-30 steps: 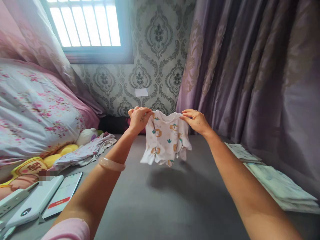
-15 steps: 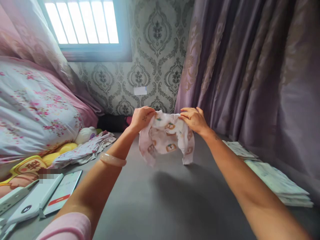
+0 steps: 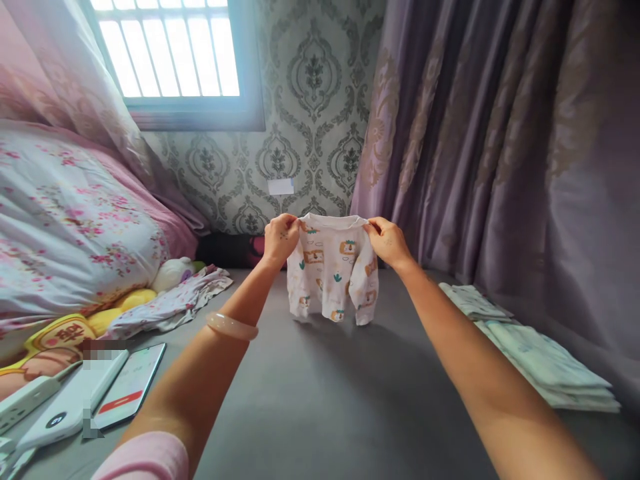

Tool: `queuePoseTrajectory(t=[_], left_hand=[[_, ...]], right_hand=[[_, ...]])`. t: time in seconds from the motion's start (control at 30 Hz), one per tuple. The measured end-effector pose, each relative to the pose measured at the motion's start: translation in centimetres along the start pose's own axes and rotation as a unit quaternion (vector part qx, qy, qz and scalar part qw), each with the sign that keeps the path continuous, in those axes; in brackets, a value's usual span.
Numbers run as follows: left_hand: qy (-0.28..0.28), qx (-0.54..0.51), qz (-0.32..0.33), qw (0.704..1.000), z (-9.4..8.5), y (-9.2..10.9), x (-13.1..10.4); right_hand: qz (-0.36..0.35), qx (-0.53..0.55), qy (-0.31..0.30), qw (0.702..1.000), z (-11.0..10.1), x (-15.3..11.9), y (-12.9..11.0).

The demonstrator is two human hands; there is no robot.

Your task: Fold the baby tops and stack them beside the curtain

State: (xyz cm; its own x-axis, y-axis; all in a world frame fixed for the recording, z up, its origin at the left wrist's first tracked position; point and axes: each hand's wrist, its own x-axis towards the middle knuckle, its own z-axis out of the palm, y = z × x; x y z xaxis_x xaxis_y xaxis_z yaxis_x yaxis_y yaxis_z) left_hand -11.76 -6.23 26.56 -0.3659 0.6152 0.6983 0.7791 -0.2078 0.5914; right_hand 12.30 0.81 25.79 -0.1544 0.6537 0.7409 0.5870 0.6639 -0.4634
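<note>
A small white baby shirt (image 3: 330,270) with orange and green prints hangs upright between my hands, its neckline at the top and both sleeves dangling. My left hand (image 3: 281,239) pinches the shoulder beside the left end of the collar. At the other shoulder, my right hand (image 3: 389,240) grips the fabric between thumb and fingers. The lower hem hangs close above the grey sheet (image 3: 310,400), on which a shadow falls; whether it touches I cannot tell.
Folded light cloths (image 3: 550,363) are stacked at the right by the purple curtain (image 3: 450,133). On the left lie a phone (image 3: 131,387), a white power bank (image 3: 75,400), a power strip (image 3: 27,400), a crumpled printed garment (image 3: 170,307) and plush toys (image 3: 173,273). Patterned wallpaper (image 3: 315,73) stands behind.
The shirt was bunched and swinging, its sleeves flared; now it hangs straight with its printed side spread out. My hands keep hold of it and have moved slightly apart.
</note>
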Motion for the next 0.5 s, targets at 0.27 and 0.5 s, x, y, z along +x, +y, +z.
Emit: queuePoseTrajectory(t=[0.27, 0.5], left_hand=[[0.053, 0.002, -0.049, 0.997, 0.3, 1.5, -1.7], [0.105, 0.052, 0.012, 0.993, -1.0, 1.6, -2.7]], right_hand=[[-0.009, -0.066, 0.053, 0.996, 0.5, -0.1, -1.5], [-0.090, -0.210, 0.063, 0.971, -1.9, -2.2, -3.6]])
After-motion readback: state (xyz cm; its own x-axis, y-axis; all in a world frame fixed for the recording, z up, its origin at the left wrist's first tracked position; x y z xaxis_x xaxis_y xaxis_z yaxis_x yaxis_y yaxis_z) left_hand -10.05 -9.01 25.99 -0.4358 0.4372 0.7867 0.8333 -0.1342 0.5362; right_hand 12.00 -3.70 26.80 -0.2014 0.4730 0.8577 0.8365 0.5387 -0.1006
